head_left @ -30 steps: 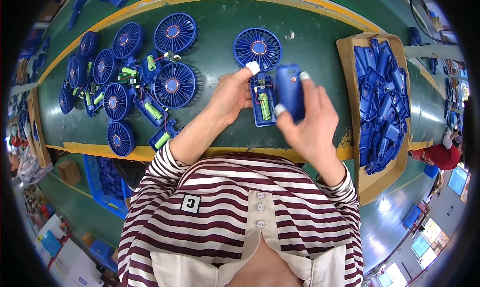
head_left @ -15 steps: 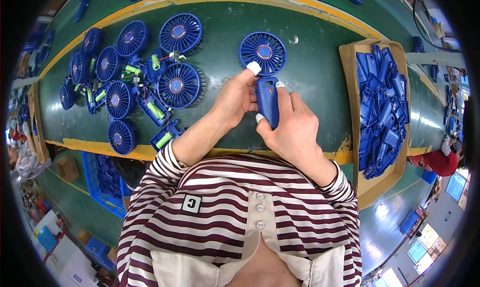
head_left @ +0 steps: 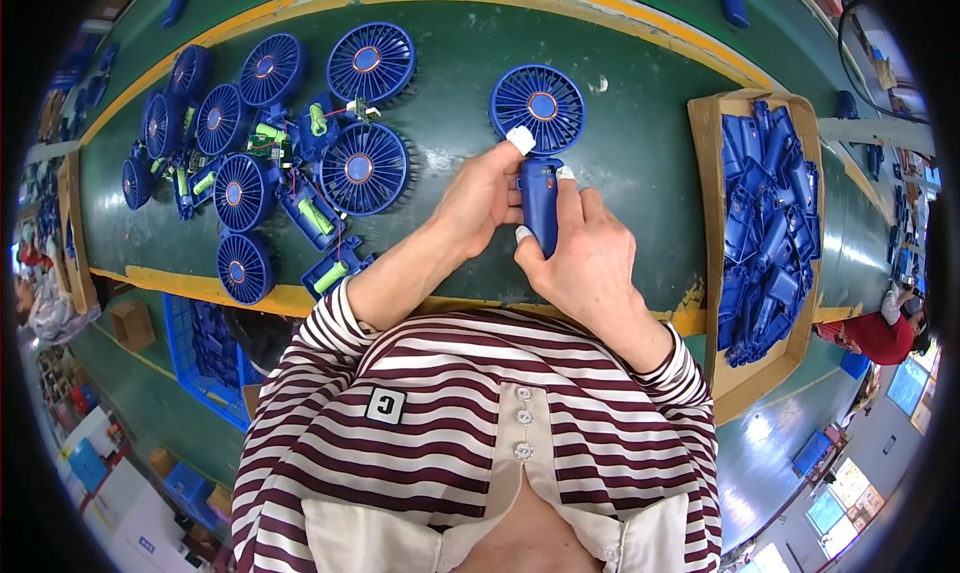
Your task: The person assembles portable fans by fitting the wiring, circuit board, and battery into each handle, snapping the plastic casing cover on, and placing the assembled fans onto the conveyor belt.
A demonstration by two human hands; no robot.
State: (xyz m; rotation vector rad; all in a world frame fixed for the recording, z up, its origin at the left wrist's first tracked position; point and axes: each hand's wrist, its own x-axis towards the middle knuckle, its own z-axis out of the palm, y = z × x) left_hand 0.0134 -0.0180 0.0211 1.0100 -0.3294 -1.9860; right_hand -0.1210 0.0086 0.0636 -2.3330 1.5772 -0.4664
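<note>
A shallow brown cardboard tray (head_left: 704,173) lies at the right end of the green tabletop (head_left: 640,143), heaped with loose blue plastic shells (head_left: 770,223). A blue plastic crate (head_left: 185,343) sits below the tabletop's yellow-edged near side on the left, and small cardboard boxes (head_left: 128,323) stand on the floor near it. A small dark square label (head_left: 385,405) with a white mark is sewn on the striped shirt.

At the middle of the tabletop lies a blue handheld fan (head_left: 540,138), round grille away from the person, handle pointing back. The left hand (head_left: 485,195) is curled against the handle's left side, its taped fingertip touching the base of the grille. The right hand (head_left: 580,263) is closed around the handle's lower end, thumb on its front. To the left lies a cluster of unfinished fans (head_left: 270,163) with green battery cells and wires showing
</note>
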